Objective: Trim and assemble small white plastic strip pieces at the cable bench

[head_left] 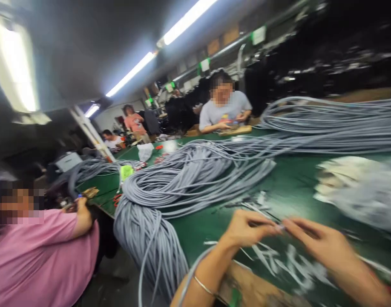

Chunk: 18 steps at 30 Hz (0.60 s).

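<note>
Left hand [246,228] and right hand [320,245] meet fingertip to fingertip above the near edge of the green table [291,179], both pinching a small light piece [281,228] between them; motion blur makes it too hard to tell what it is, maybe a cable end. A thin bangle [203,286] sits on the left wrist, and one grey cable [191,273] runs along the left forearm down past the table edge. Pale offcut scraps [288,260] are scattered on the table right under the hands. Big bundle of grey cables [182,183] lies coiled on the table's left part, spilling over its near-left edge and hanging down; more grey cable strands [329,123] stretch across the far right side. A blurred clear plastic bag [358,187] with pale contents lies at the right edge. Wooden board [253,294] at the near edge below the left forearm. Person in pink shirt [38,260] sits at the left side of the table, person in grey shirt [224,108] at the far edge, hands on the table. More people farther back on the left.
</note>
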{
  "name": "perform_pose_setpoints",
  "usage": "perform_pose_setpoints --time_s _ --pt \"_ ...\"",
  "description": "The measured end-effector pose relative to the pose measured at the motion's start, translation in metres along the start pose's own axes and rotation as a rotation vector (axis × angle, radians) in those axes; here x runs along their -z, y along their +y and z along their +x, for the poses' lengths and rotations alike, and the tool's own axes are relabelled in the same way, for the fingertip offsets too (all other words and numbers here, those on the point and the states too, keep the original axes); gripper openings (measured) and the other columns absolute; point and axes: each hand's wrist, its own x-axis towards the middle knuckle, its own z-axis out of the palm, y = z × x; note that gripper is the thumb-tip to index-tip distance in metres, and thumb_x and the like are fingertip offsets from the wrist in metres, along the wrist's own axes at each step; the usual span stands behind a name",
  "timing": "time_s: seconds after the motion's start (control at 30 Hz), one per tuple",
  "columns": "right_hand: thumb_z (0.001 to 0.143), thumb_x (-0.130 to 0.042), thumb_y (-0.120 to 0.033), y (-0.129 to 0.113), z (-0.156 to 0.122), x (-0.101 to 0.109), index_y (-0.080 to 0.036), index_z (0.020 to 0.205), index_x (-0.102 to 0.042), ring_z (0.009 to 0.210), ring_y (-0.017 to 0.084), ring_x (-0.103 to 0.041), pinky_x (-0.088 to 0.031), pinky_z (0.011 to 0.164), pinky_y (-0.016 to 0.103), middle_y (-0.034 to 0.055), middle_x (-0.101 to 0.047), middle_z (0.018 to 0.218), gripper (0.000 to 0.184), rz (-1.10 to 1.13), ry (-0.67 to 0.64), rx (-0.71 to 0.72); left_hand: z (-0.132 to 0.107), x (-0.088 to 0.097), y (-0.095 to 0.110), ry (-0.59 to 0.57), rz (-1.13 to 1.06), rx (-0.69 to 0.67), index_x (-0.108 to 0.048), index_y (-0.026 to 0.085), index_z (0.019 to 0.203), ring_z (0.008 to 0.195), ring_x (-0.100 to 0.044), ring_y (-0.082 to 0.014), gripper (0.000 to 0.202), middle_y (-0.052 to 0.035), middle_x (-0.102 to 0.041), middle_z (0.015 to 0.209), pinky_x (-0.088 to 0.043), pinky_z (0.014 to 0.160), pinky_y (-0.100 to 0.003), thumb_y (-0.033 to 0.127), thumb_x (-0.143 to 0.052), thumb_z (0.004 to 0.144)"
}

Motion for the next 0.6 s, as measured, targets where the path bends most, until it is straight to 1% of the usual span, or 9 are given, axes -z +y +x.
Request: perform_pose_setpoints --time_s 0.03,0.1,0.2,0.3,0.4,0.43,0.5,0.57,0.6 --pt "0.071 -0.052 -0.054 -0.007 -0.001 0.003 -0.023 0.055 -0.062 0.054 0.018 -0.057 -0.044 0.05 0.025 0.0037 -0.064 0.059 0.036 0.047 -0.031 -0.013 0.0 -0.001 0.004 0.05 0.015 0.0 -0.073 0.016 0.057 0.056 -0.052 -0.0152 0.013 -0.0046 -0.064 0.056 -0.042 0.057 -0.024 0.025 -0.069 0.066" --pt "0.07 -0.049 -0.057 -0.018 -0.001 0.007 -0.022 0.053 -0.059 0.048 0.015 -0.05 -0.04 0.047 0.025 0.0019 -0.057 0.051 0.041 0.081 -0.011 -0.012 0.001 -0.001 0.009 0.075 0.069 -0.044 -0.073 0.018 0.058 0.055 -0.051 -0.0146 0.01 -0.0034 -0.062 0.055 -0.041 0.058 -0.024 0.018 -0.068 0.066" --pt "0.068 -0.049 -0.059 -0.025 0.001 0.004 -0.021 0.049 -0.053 0.047 0.013 -0.044 -0.037 0.047 0.025 -0.0005 -0.049 0.048 0.043 0.109 0.002 -0.052 -0.001 0.001 0.012 -0.004 0.152 -0.126 -0.074 0.019 0.059 0.052 -0.047 -0.0131 0.011 -0.0014 -0.058 0.052 -0.038 0.058 -0.024 0.01 -0.068 0.063" --pt "0.065 -0.049 -0.061 -0.02 0.003 -0.003 -0.02 0.044 -0.049 0.048 0.013 -0.043 -0.037 0.048 0.026 -0.0005 -0.047 0.045 0.046 0.137 0.026 -0.114 -0.004 0.002 0.013 -0.053 0.145 -0.198 -0.074 0.019 0.06 0.056 -0.05 -0.0142 0.01 -0.0029 -0.061 0.057 -0.04 0.06 -0.024 0.012 -0.068 0.064" --pt "0.062 -0.051 -0.062 -0.014 0.006 -0.005 -0.019 0.041 -0.05 0.046 0.013 -0.043 -0.037 0.046 0.026 0.0005 -0.048 0.043 0.048 0.138 0.038 -0.128 -0.004 0.003 0.012 0.016 0.128 -0.218 -0.074 0.018 0.062 0.057 -0.052 -0.0151 0.01 -0.0045 -0.065 0.06 -0.04 0.058 -0.024 0.018 -0.065 0.068" --pt "0.063 -0.049 -0.062 -0.013 0.006 -0.004 -0.019 0.044 -0.053 0.046 0.014 -0.045 -0.038 0.047 0.027 0.0012 -0.05 0.044 0.048 0.135 0.056 -0.131 -0.003 0.003 0.012 0.041 0.132 -0.202 -0.074 0.018 0.062 0.055 -0.05 -0.0146 0.012 -0.0042 -0.064 0.058 -0.039 0.056 -0.024 0.02 -0.064 0.068" --pt "0.07 -0.044 -0.061 -0.016 0.006 -0.001 -0.017 0.058 -0.064 0.051 0.015 -0.05 -0.041 0.049 0.027 0.0033 -0.058 0.053 0.049 0.156 0.094 -0.128 -0.001 0.003 0.011 0.051 0.138 -0.168 -0.073 0.016 0.059 0.05 -0.047 -0.0133 0.015 -0.0032 -0.062 0.053 -0.036 0.053 -0.023 0.022 -0.063 0.068" --pt "0.071 -0.047 -0.058 -0.02 0.004 0.003 -0.017 0.075 -0.07 0.057 0.016 -0.056 -0.044 0.051 0.026 0.0056 -0.065 0.067 0.048 0.216 0.076 -0.1 0.0 0.003 0.01 0.023 0.125 -0.152 -0.073 0.015 0.059 0.049 -0.046 -0.0127 0.016 -0.0027 -0.061 0.051 -0.036 0.054 -0.023 0.022 -0.062 0.068" --pt "0.069 -0.051 -0.057 -0.022 0.003 0.003 -0.017 0.079 -0.071 0.061 0.017 -0.058 -0.046 0.052 0.026 0.0064 -0.068 0.073 0.046 0.248 0.046 -0.083 0.0 0.002 0.01 0.017 0.116 -0.141 -0.073 0.015 0.059 0.049 -0.047 -0.0128 0.016 -0.0027 -0.062 0.052 -0.037 0.054 -0.023 0.022 -0.062 0.068"
